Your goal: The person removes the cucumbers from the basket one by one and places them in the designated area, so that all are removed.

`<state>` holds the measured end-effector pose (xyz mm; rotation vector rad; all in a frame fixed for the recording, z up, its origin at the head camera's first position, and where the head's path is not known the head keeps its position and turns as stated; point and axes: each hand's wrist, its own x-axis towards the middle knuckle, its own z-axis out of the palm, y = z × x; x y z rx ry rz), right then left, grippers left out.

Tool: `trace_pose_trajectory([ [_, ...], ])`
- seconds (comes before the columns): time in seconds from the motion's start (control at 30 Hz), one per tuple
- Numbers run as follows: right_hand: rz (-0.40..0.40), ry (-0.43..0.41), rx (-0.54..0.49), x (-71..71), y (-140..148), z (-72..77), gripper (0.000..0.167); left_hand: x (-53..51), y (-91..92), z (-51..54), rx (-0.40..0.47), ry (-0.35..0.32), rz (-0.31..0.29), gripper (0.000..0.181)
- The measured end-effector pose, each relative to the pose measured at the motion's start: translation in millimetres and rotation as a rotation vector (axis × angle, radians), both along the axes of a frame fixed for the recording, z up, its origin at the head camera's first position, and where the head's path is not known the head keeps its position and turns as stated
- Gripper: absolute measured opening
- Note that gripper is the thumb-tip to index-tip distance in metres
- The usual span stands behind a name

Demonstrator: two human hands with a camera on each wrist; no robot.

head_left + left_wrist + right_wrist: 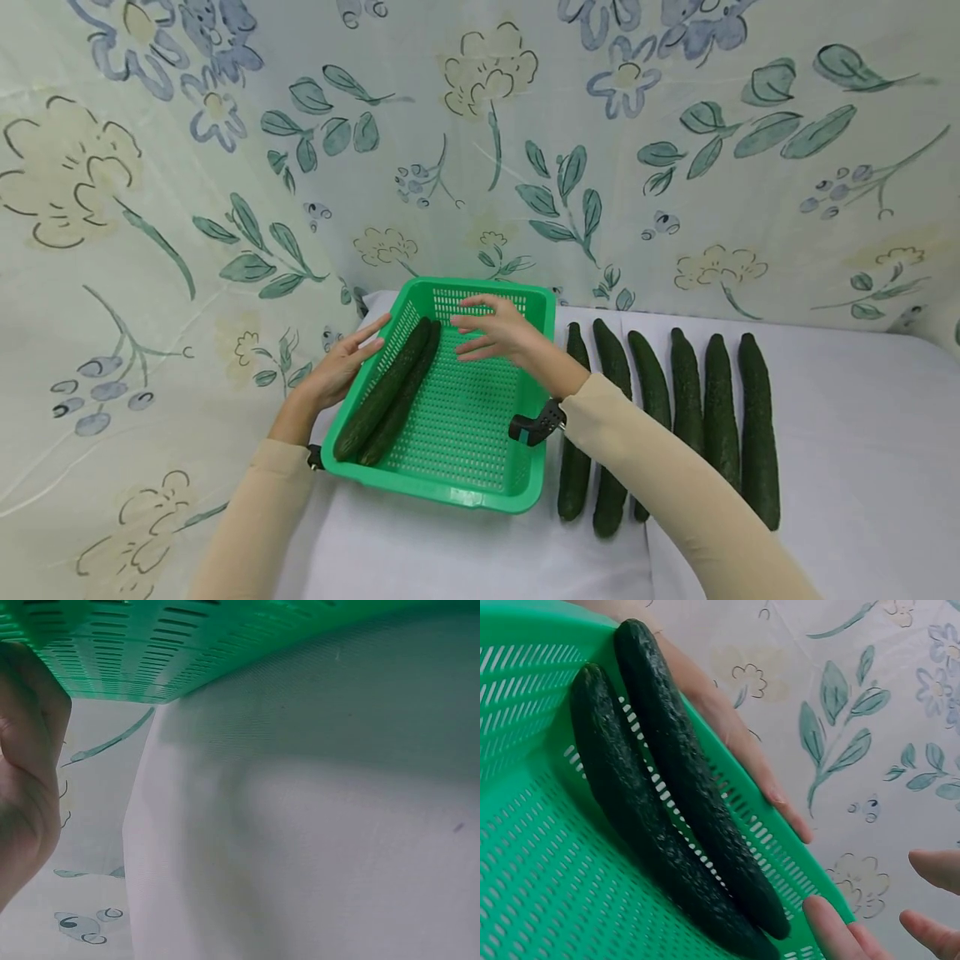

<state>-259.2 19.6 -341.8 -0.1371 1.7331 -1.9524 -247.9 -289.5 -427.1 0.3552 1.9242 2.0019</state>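
Reaching over the green basket (pixel 465 497), the right hand (pixel 498 327) spreads its fingers wide; the left hand (pixel 337 371), fingers extended, touches the basket's left rim. Two cucumbers (pixel 386 390) lie inside, six others (pixel 759 425) to its right.

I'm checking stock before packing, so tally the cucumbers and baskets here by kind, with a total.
Green basket: 1
Cucumbers: 8 (2 inside the basket, 6 on the white cloth beside it)
Total: 9
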Motion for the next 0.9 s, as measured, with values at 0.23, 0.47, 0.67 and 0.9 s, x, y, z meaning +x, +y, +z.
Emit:
trace_pose_trajectory([
  [0.23,0.015,-0.009,0.01,1.3,-25.5,-9.5,0.052,1.5,-1.0,3.1,0.012,-0.003,-0.002,0.054],
  [0.47,0.036,-0.029,0.043,4.2,-47.9,-18.6,0.052,2.2,0.0,3.6,-0.001,-0.012,0.01,0.054],
  [0.67,0.035,-0.035,0.065,7.1,-62.7,-23.8,0.055,2.6,0.7,2.9,-0.012,-0.012,0.011,0.055],
  [0.9,0.01,-0.054,0.091,10.5,-73.2,-30.7,0.054,3.3,1.3,2.3,-0.003,-0.02,0.004,0.054],
])
